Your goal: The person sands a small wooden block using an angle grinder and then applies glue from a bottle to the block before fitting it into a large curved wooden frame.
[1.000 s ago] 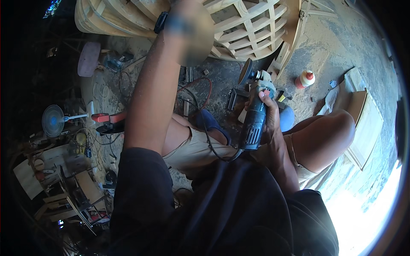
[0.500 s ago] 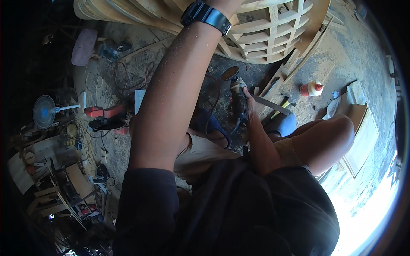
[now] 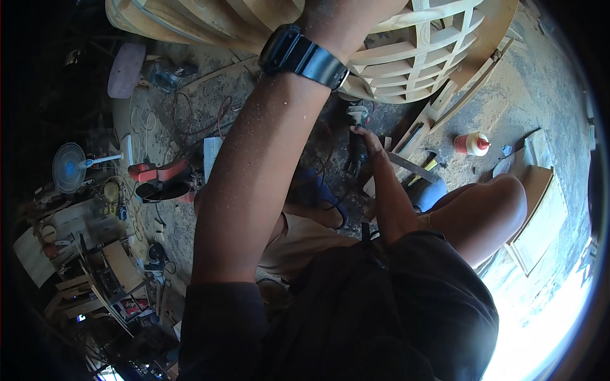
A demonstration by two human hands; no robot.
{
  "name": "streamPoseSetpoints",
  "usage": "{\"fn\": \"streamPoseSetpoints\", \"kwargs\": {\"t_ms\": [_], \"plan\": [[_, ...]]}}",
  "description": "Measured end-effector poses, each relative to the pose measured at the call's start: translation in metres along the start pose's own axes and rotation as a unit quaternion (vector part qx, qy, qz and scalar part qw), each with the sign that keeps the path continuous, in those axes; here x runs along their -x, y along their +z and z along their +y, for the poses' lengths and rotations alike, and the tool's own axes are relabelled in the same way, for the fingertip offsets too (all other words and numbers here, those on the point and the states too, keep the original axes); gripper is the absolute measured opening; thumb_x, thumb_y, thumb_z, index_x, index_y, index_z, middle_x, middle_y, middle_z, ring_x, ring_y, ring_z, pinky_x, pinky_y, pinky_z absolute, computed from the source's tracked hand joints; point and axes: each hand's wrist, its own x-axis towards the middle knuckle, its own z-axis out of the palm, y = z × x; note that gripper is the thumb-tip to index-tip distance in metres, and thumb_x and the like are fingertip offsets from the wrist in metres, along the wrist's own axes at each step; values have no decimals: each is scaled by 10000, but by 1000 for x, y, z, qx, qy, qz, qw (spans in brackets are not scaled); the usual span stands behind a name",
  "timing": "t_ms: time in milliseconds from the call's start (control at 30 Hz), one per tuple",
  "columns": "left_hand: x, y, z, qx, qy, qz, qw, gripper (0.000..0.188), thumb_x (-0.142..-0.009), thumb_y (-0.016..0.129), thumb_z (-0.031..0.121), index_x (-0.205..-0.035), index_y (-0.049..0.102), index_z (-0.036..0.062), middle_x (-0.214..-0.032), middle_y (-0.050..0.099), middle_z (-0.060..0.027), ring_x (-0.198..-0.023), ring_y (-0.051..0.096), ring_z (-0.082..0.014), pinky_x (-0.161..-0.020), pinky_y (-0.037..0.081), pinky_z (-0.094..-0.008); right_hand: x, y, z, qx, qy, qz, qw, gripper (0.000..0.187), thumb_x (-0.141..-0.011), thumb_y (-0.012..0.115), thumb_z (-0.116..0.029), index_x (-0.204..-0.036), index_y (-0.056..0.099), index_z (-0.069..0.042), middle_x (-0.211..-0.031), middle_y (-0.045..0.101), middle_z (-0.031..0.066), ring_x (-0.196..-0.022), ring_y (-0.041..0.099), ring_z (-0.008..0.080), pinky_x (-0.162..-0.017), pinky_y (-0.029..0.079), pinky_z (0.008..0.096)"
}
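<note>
Held in my right hand (image 3: 373, 142) is an angle grinder (image 3: 357, 115), its head up against the lower edge of a curved wooden lattice frame (image 3: 424, 47). The fingers wrap round the dark body of the grinder, and its disc end is mostly hidden under the frame. My left arm, with a dark watch on the wrist, stretches up across the picture. My left hand (image 3: 349, 16) lies over the pale wood at the top edge. Its fingers are cut off from view.
Wooden strips (image 3: 470, 86) lie right of the frame, near a white bottle with a red cap (image 3: 471, 144). A hammer (image 3: 429, 165) and a flat grey bar (image 3: 412, 167) lie by my knee. Leftward are a red-and-black machine (image 3: 162, 181), cords and a fan (image 3: 68, 167).
My right hand has pushed the grinder up and forward, so its disc, visible before, now goes under the frame's edge. My left forearm has shifted slightly right in the picture.
</note>
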Motion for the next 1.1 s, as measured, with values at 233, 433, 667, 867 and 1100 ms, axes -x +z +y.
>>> {"fn": "streamPoseSetpoints", "kwargs": {"t_ms": [233,433,667,867,1100], "plan": [[-17,-4,19,21,-59,-33,997,355,-965,697,259,-918,617,-83,-783,634,-280,-778,653,-462,-702,496,-509,-35,1,-40,9,-37,-27,999,421,-817,798,-289,-1105,644,-24,-823,675,94,-649,656,214,-603,549,358],[-10,9,15,0,-35,-19,999,354,-961,709,255,-916,618,-84,-771,629,-271,-757,652,-446,-692,488,-496,-58,-1,-23,398,-242,198,863,727,-795,814,-288,-1312,484,101,-1096,680,245,-959,674,418,-873,561,462],[-4,-5,8,-31,-53,-36,997,372,-969,705,271,-905,609,-83,-765,625,-256,-735,640,-428,-684,488,-484,-60,36,19,511,-307,269,756,801,-827,772,-309,-1412,432,119,-1327,552,316,-1237,524,473,-1093,400,491],[-11,9,14,57,-41,-10,997,384,-968,720,279,-900,603,-80,-748,613,-251,-693,614,-413,-654,472,-475,-57,8,-8,485,-378,274,739,591,-896,702,-245,-1358,522,76,-1231,628,282,-1149,582,468,-1012,458,489],[0,3,10,47,-124,-51,990,368,-965,746,345,-934,708,-20,-683,692,-51,-569,570,-118,-563,452,-302,71,20,-46,84,-491,526,689,223,-1021,609,-193,-922,647,2,-770,616,62,-684,545,146,-661,472,342]]}}
